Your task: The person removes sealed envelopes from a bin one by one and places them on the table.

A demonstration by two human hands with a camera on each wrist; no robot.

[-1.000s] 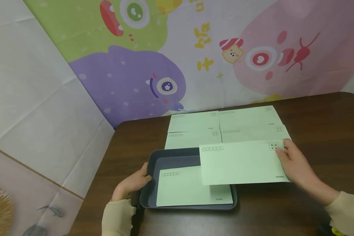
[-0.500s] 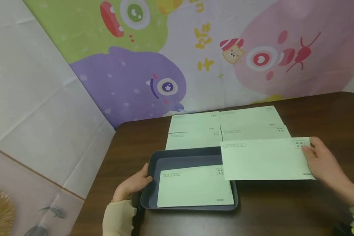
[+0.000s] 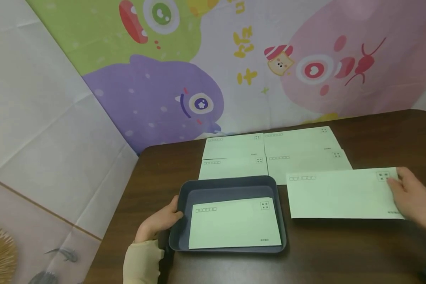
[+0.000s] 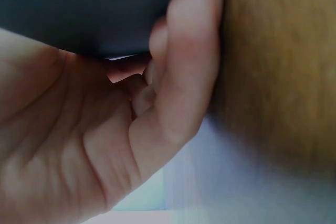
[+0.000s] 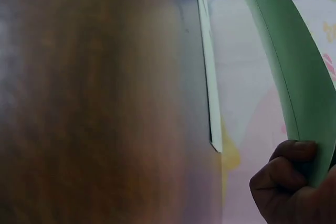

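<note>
My right hand pinches the right end of a pale green envelope, held just above the table to the right of the tray. The right wrist view shows that envelope bowed slightly, with curled fingers at its lower end. A dark grey tray stands on the table, and my left hand grips its left rim, thumb on top. Inside the tray lies another pale green envelope. In the left wrist view the fingers bend up against the dark underside of the tray.
Four envelopes lie in two rows at the back of the brown table, the top left one near the wall. Behind them hangs a cartoon-printed cloth. A dark object sits at the table's lower right corner.
My right hand has carried its envelope rightward, from partly over the tray to beside it, uncovering the envelope inside and more of the back row. The left hand and tray have stayed put.
</note>
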